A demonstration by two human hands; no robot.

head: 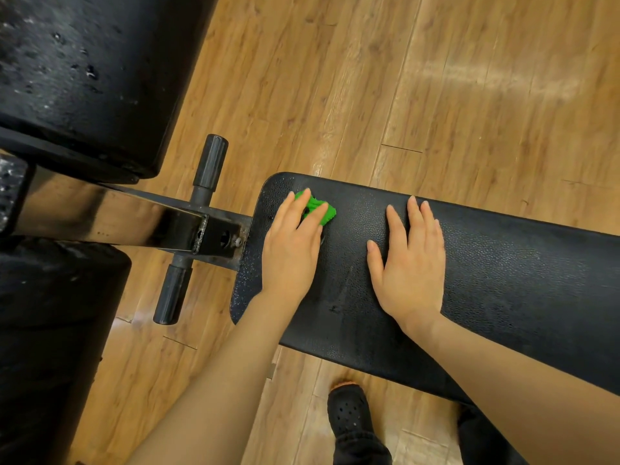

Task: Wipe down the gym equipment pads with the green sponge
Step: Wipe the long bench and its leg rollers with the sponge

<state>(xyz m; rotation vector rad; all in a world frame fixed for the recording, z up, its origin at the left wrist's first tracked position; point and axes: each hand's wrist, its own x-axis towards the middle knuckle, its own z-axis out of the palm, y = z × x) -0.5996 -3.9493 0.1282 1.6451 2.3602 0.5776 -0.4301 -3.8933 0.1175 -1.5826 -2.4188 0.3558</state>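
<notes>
One green sponge (315,207), two hands

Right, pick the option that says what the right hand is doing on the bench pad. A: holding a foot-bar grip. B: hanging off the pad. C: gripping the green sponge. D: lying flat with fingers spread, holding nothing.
D: the right hand lies flat on the bench pad with fingers spread, while the left hand presses the green sponge.
</notes>
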